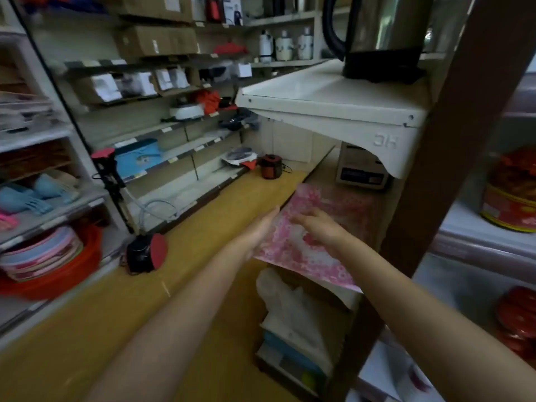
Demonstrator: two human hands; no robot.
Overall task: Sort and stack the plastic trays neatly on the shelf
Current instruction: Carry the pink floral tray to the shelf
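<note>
A housewares shop aisle. Boxed appliances (153,40) are lining tagged shelves (179,127); a kettle (383,36) is standing on display.

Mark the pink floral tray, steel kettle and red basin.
Pink floral plastic tray (298,250), head view, patterned top face.
Steel electric kettle (388,27), head view, shiny body.
Red round plastic basin (72,271), head view, outer wall.

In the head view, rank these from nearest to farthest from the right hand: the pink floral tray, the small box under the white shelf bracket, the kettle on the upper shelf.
1. Pink floral tray: directly under the right hand, which rests on it.
2. Small box: beyond the hand, farther back on the same shelf, under the white bracket.
3. Kettle: on the upper shelf, well above.
</note>
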